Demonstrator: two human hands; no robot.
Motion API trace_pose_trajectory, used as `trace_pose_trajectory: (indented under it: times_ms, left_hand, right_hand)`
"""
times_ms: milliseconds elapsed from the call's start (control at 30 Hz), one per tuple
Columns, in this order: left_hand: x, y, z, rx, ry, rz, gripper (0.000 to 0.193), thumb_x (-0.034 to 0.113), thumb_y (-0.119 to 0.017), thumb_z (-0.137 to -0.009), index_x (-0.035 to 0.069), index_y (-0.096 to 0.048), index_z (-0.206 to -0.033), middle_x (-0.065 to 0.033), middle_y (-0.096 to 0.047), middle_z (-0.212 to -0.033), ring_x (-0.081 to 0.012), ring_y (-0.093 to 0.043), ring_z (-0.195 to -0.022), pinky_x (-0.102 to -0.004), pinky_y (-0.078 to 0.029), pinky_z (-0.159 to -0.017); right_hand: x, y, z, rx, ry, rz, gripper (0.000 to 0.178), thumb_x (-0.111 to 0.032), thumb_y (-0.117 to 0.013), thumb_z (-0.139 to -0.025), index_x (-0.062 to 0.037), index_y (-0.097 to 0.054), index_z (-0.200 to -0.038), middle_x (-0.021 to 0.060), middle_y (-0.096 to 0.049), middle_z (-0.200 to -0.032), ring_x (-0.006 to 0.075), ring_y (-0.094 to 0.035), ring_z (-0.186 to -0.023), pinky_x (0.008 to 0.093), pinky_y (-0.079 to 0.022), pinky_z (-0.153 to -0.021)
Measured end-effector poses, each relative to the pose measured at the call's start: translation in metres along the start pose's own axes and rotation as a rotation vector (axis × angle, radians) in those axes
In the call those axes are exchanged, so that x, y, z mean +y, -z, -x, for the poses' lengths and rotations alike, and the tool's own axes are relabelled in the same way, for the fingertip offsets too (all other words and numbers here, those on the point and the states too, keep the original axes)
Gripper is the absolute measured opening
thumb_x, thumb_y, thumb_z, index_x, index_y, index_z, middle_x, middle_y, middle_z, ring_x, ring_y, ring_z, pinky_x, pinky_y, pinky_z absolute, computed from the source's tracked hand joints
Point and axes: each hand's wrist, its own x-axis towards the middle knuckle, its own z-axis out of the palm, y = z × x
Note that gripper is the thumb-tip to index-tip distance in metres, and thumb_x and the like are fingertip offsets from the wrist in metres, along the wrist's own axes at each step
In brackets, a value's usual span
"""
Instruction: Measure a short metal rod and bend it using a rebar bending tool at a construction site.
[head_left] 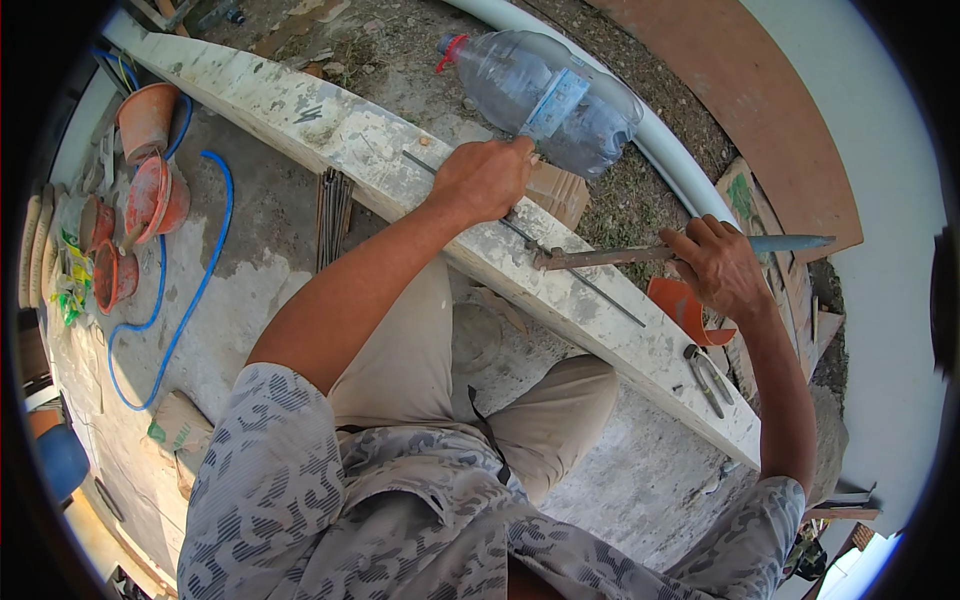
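Your left grip [482,182] is closed over the thin metal rod [612,302], knuckles up, though the undersides of the fingers are hidden. The rod passes right beneath that grip along the worktop [345,130], a long, pale, stained beam set slantwise in front of you. A short length sticks out on the far left of your left grip, and a longer stretch leads away from it to the near right.

Your right grip [722,265] is wrapped around the bar-shaped bending tool [625,257]. Its rusty shaft reaches left from that grip to a head that meets the rod between your two grips, and its blue-grey end juts out to the right.

Just to the near left of your right grip you have an orange curved plastic piece [677,308]. Nearer to you than that, the pincers [705,384] lie on the worktop with their handles slightly spread.

Beyond your left grip and to its right lies a clear plastic bottle [490,75] with a red cap, and a pale pipe [665,145] curves past behind it. To the left of your left grip, a bundle of rods [333,220] sits by the worktop's near edge; well apart, farther left, are an orange bucket [150,125] and a blue hose [222,215].
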Motion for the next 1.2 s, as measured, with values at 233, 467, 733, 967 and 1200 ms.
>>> trace_pose_trajectory:
  times_ms: [233,467,733,967,1200]
  left_hand:
    - [0.001,0.002,0.000,-0.016,0.015,-0.014,0.031,0.031,-0.047,-0.107,0.005,-0.059,-0.119,-0.0222,-0.072,-0.093,-0.0421,-0.070,-0.089,-0.0542,-0.054,-0.079]
    - [0.000,0.002,-0.001,-0.038,0.022,-0.015,0.031,0.030,-0.047,-0.107,0.005,-0.060,-0.118,-0.0221,-0.072,-0.092,-0.0417,-0.070,-0.088,-0.0533,-0.054,-0.078]
    - [-0.001,0.001,-0.001,-0.018,0.024,0.013,0.028,0.028,-0.051,-0.104,0.005,-0.061,-0.116,-0.0226,-0.072,-0.090,-0.0423,-0.070,-0.085,-0.0536,-0.054,-0.077]
    - [-0.001,0.001,-0.002,-0.039,0.036,0.027,0.028,0.028,-0.052,-0.103,0.005,-0.062,-0.116,-0.0227,-0.072,-0.089,-0.0426,-0.070,-0.085,-0.0538,-0.054,-0.076]
    - [-0.001,0.002,-0.002,-0.043,0.034,0.010,0.029,0.028,-0.052,-0.104,0.004,-0.062,-0.116,-0.0225,-0.072,-0.088,-0.0421,-0.070,-0.085,-0.0537,-0.054,-0.077]
  right_hand:
    - [0.019,-0.018,-0.024,0.040,0.040,0.146,0.031,-0.008,-0.072,-0.085,-0.0203,-0.062,-0.111,0.0021,-0.053,-0.088,0.0201,-0.059,-0.093,0.0382,-0.048,-0.091]
    - [0.039,-0.031,-0.056,0.161,0.159,0.214,0.039,-0.006,-0.072,-0.079,-0.0207,-0.058,-0.112,0.0034,-0.051,-0.096,0.0220,-0.058,-0.101,0.0422,-0.048,-0.101]
    - [0.056,-0.051,-0.076,0.188,0.235,0.185,0.037,-0.007,-0.068,-0.081,-0.0204,-0.055,-0.113,0.0049,-0.050,-0.098,0.0244,-0.058,-0.104,0.0437,-0.048,-0.101]
    - [0.062,-0.057,-0.093,0.191,0.288,0.169,0.037,-0.006,-0.066,-0.081,-0.0193,-0.054,-0.113,0.0059,-0.050,-0.099,0.0250,-0.057,-0.104,0.0432,-0.048,-0.100]
    - [0.058,-0.059,-0.075,0.152,0.243,0.173,0.040,-0.005,-0.068,-0.080,-0.0188,-0.055,-0.115,0.0057,-0.051,-0.099,0.0244,-0.057,-0.105,0.0431,-0.047,-0.101]
